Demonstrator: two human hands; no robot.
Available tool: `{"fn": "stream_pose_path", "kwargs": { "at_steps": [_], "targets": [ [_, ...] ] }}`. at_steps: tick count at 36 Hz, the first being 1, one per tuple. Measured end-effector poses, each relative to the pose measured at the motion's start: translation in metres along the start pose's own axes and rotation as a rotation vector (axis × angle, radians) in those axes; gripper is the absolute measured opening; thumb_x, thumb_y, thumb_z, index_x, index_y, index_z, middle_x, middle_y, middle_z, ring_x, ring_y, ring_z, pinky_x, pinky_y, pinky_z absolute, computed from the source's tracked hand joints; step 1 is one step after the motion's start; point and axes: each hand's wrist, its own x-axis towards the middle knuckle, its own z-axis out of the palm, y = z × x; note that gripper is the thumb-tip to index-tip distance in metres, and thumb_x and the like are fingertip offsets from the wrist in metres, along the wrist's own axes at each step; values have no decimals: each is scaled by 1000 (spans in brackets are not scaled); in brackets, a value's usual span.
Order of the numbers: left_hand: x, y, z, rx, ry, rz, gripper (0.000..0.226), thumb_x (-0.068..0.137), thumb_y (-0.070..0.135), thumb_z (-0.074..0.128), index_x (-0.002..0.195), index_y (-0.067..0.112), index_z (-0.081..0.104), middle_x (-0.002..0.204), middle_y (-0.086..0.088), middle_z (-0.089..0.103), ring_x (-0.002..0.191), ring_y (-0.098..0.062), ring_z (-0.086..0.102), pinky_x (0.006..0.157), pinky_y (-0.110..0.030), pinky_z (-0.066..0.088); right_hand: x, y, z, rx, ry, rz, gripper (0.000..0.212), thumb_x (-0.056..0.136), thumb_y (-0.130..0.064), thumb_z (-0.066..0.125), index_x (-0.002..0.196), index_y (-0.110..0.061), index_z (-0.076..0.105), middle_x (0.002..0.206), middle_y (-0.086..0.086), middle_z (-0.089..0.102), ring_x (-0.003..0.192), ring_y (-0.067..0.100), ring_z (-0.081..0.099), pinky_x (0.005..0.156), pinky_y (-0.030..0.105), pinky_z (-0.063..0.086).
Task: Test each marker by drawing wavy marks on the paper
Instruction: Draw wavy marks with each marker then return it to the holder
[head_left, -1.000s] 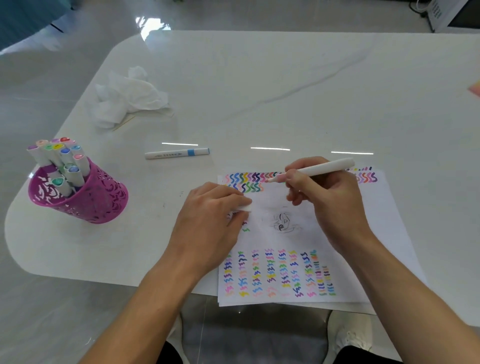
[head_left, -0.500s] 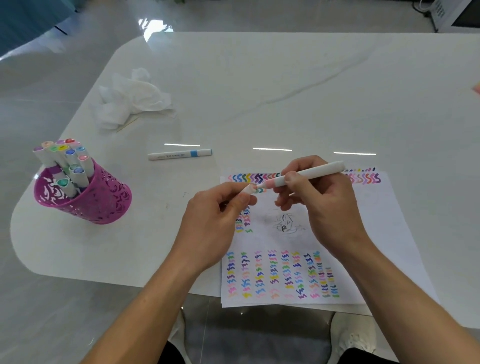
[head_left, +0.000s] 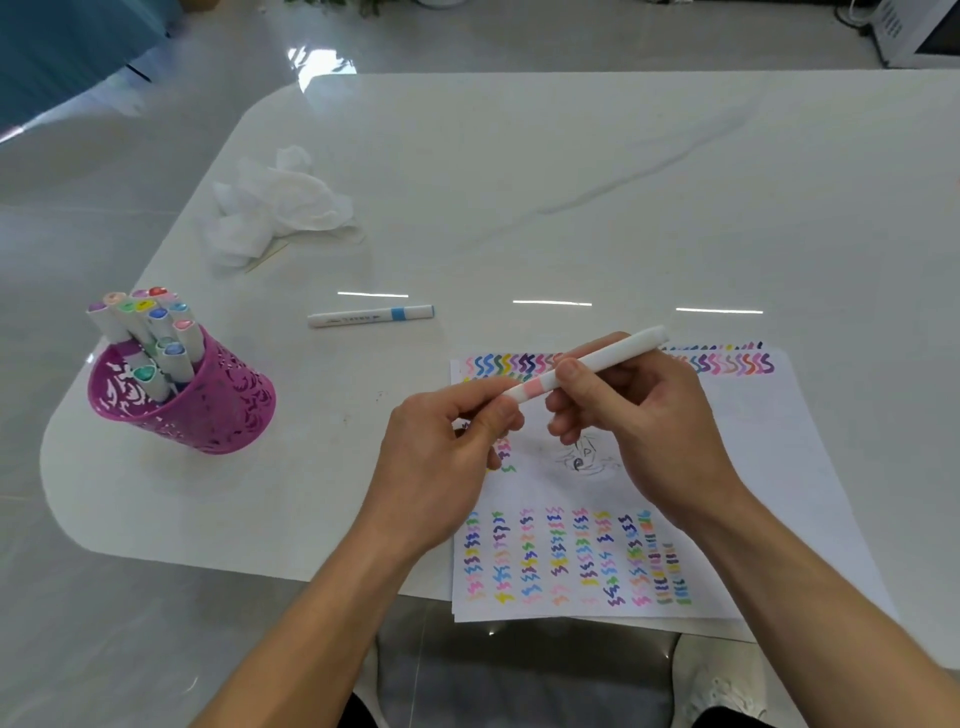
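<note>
Pressing the cap (head_left: 515, 393) home calls, I judge, for a straight push along the barrel until it seats. The right hand (head_left: 649, 431) grips the pink-banded marker (head_left: 602, 362) just above the paper (head_left: 753, 467), fingers (head_left: 571, 410) curled round the barrel; the left hand (head_left: 447, 457) pinches the cap at the marker's left end. A second ago the bare tip touched the top row of waves (head_left: 509, 364) and the left hand rested on the paper; now both are lifted.

Head view, down onto table (head_left: 571, 171)
</note>
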Motion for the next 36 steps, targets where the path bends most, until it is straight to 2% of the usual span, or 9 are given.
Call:
{"fn": "stream_pose_path", "kwargs": {
  "at_steps": [2,4,10,15,19,23,26,30,36],
  "targets": [
    [-1,0,1,-1,20,20,33,97,22,65,90,54,68,78,13,73,62,-8,64,60,-21,54,-1,1,1,25,-6,11,11,99,-7,66,96,3,70,77,15,75,64,29,73,63,36,63],
    [-1,-1,2,2,32,26,35,96,22,65,88,56,68,76,12,72,65,-11,67,62,-25,56,-2,2,3,46,-14,22,12,99,-6,66,97,5,70,78,17,75,65,31,73,64,36,63],
    [0,4,-1,-28,48,16,17,95,21,67,102,34,76,74,17,71,66,-3,65,58,-13,48,-3,3,4,134,-43,75,18,99,-11,64,103,5,69,86,18,78,71,30,75,66,31,61],
    [3,13,-13,-49,87,77,14,92,25,71,101,34,77,87,10,74,81,-12,68,69,-33,57,0,3,5,165,-84,120,24,92,-32,71,102,-11,79,83,16,76,71,28,73,67,32,59],
    [3,17,-25,-179,208,106,13,84,29,77,96,31,78,90,7,76,80,-7,68,68,-18,51,2,6,6,117,-27,133,30,87,-36,78,106,-14,75,77,13,74,63,26,69,60,31,58],
    [1,18,-38,-244,308,127,13,83,24,79,96,26,77,97,2,75,86,-9,66,74,-20,51,2,9,4,27,26,129,32,91,-33,73,116,-13,69,74,10,73,62,23,68,58,30,57],
    [-3,18,-48,-145,400,177,12,86,24,77,98,25,73,99,6,74,90,-10,67,77,-27,54,2,10,3,-35,49,111,21,97,-25,71,115,-13,68,73,9,73,60,22,67,56,29,55],
    [-15,19,-56,34,523,277,9,93,23,70,101,26,68,99,14,71,92,-11,68,76,-17,53,2,12,4,-95,75,101,17,99,-24,70,112,-13,69,72,10,73,59,22,66,55,28,55],
    [-27,19,-74,232,815,392,18,101,24,59,115,18,69,104,14,66,93,-4,65,82,-21,52,0,19,7,-175,86,120,12,99,-25,70,103,-13,71,71,8,74,56,19,65,54,26,54]
  ]
}}
